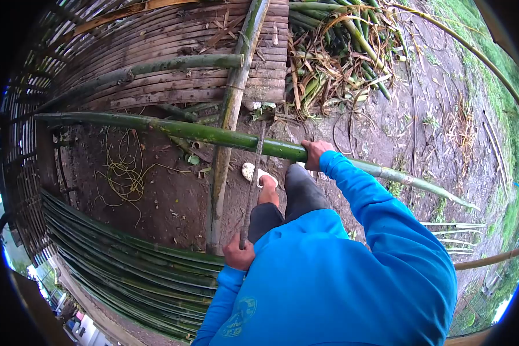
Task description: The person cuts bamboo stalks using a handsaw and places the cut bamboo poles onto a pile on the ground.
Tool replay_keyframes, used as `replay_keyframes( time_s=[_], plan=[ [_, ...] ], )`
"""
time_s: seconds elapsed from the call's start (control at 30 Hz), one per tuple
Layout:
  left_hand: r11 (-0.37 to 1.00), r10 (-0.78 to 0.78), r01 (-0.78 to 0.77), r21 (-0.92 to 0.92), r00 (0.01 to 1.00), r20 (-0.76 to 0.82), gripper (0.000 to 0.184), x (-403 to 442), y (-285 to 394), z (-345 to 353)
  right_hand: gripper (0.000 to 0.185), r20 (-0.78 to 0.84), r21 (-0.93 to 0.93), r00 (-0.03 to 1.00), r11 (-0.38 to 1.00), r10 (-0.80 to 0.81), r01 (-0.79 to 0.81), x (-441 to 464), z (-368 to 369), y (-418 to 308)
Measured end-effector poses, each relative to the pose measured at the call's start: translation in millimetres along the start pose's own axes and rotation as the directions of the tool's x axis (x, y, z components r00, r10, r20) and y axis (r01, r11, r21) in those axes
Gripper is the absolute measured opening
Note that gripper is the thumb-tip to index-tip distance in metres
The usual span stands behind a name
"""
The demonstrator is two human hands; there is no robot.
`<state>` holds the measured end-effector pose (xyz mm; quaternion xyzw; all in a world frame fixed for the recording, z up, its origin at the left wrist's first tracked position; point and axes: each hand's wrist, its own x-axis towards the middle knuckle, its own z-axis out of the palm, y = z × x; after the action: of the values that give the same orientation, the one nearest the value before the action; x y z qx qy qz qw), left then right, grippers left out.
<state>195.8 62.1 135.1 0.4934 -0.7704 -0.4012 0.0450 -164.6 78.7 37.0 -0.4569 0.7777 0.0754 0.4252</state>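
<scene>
A long green bamboo pole (213, 135) runs across the view in front of me, its paler thin end out to the right. My right hand (316, 154) is closed around this pole, near the middle of its length. My left hand (239, 252), low in front of my body, is wrapped round the handle of a machete (254, 187). Its long narrow blade shows nearly edge-on and points away from me. The blade's far part crosses over the green pole, left of my right hand; whether it touches is unclear.
An upright-looking bamboo post (229, 121) and a crossing bamboo rail (155, 65) stand left of me. Split bamboo lengths (138, 271) lie at lower left. A tangled yellow cord (127, 176) is on the ground. Cut stalks (340, 52) are heaped beside a slatted platform (173, 34).
</scene>
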Motion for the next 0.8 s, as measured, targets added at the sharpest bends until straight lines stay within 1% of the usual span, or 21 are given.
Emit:
replay_keyframes(
  time_s=[0.03, 0.07, 0.1, 0.13, 0.17, 0.2, 0.23, 0.27, 0.3, 0.37, 0.43, 0.53, 0.57, 0.67, 0.77, 0.8],
  plan=[
    [0.999, -0.036, 0.036, 0.034, 0.999, 0.005, 0.006, -1, -6, 1, 0.046, 0.003, 0.006, 1.000, 1.000, -0.010, 0.010, -1, -2, 0],
    [1.000, 0.000, 0.000, 0.002, 1.000, -0.002, 0.008, 13, -1, 4, 0.047, 0.002, 0.008, 1.000, 1.000, -0.020, 0.020, 1, -4, 1],
    [0.999, 0.038, -0.039, -0.031, 0.999, -0.012, 0.011, 41, 6, 12, 0.048, 0.001, -0.022, 1.000, 1.000, -0.016, 0.016, 3, -4, 2],
    [0.996, 0.058, -0.059, -0.063, 0.998, -0.020, 0.010, 85, 14, 31, 0.047, -0.024, -0.037, 0.999, 0.999, -0.020, 0.019, 8, 5, 6],
    [0.993, 0.076, -0.078, -0.092, 0.997, -0.026, 0.008, 115, 17, 48, 0.044, -0.043, 0.002, 0.998, 0.998, -0.056, 0.056, 6, 0, 8],
    [0.994, 0.076, -0.079, -0.079, 0.996, -0.040, 0.008, 118, 13, 57, 0.042, -0.062, 0.039, 0.994, 0.995, -0.092, 0.095, 2, -6, 10],
    [0.994, 0.080, -0.085, -0.072, 0.994, -0.068, 0.008, 125, 14, 67, 0.042, -0.068, 0.002, 0.994, 0.996, -0.088, 0.088, 5, -11, 15],
    [0.995, 0.078, -0.082, -0.050, 0.994, -0.076, 0.007, 120, 13, 70, 0.041, -0.060, -0.013, 0.995, 0.997, -0.080, 0.079, 4, -6, 15],
    [0.995, 0.066, -0.074, -0.070, 0.991, -0.114, 0.010, 95, 22, 62, 0.040, -0.049, -0.028, 0.996, 0.997, -0.074, 0.073, 0, -1, 17],
    [1.000, -0.016, 0.014, -0.024, 0.995, -0.094, 0.014, 25, 9, 51, 0.041, -0.050, -0.023, 0.993, 0.994, -0.108, 0.107, 0, 1, 32],
    [0.998, -0.039, 0.040, 0.040, 0.998, -0.044, 0.008, -10, 27, 31, 0.042, -0.027, -0.007, 0.993, 0.994, -0.113, 0.113, -5, 8, 42],
    [0.993, -0.110, 0.112, 0.030, 0.993, -0.044, 0.009, 7, 24, 58, 0.044, -0.075, 0.056, 0.979, 0.980, -0.188, 0.193, -5, 3, 59],
    [0.997, -0.066, 0.069, 0.032, 0.993, -0.096, 0.010, 18, 26, 73, 0.045, -0.056, 0.030, 0.982, 0.983, -0.179, 0.181, -1, 8, 60],
    [0.994, -0.099, 0.104, 0.019, 0.983, -0.155, 0.010, 51, 49, 93, 0.044, -0.078, 0.009, 0.988, 0.991, -0.136, 0.137, -10, 9, 55],
    [0.992, -0.117, 0.114, -0.045, 0.991, -0.063, 0.009, 36, 55, 71, 0.043, -0.084, -0.039, 0.986, 0.990, -0.142, 0.139, -21, 16, 58],
    [0.995, -0.094, 0.092, -0.025, 0.991, -0.098, 0.008, 26, 53, 75, 0.043, -0.074, -0.038, 0.989, 0.991, -0.132, 0.130, -23, 23, 64]
  ],
)
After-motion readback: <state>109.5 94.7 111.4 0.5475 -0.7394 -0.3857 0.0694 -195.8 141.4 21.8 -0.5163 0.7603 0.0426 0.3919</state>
